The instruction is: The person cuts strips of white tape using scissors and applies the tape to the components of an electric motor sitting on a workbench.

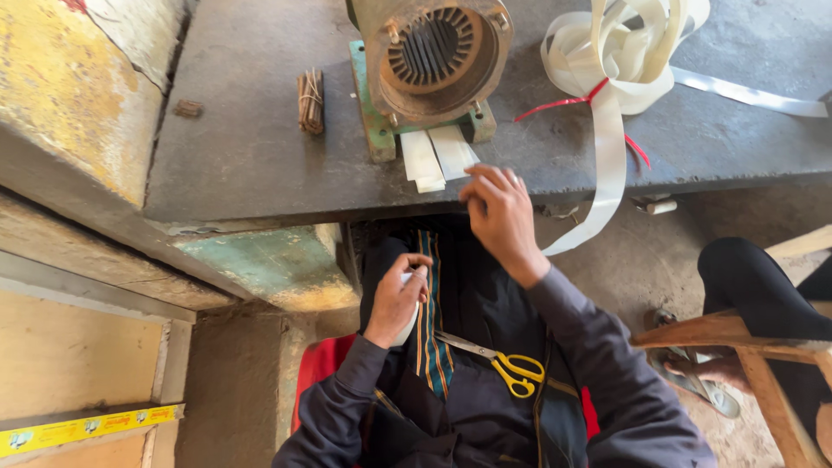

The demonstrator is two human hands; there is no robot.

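From the head view we see a grey stone table (pixel 260 147) in a worn workshop, with a motor stator (pixel 431 54) on it. Cut paper strips (pixel 438 156) lie at its front edge; our right hand (pixel 501 212) pinches them, fingers together. Our left hand (pixel 397 295) is clamped on a white piece in our lap. The strips look light, thin and bendable, best held by their ends.

Left hand (pixel 397 293) curled — right hand (pixel 501 217) raised, pinching.
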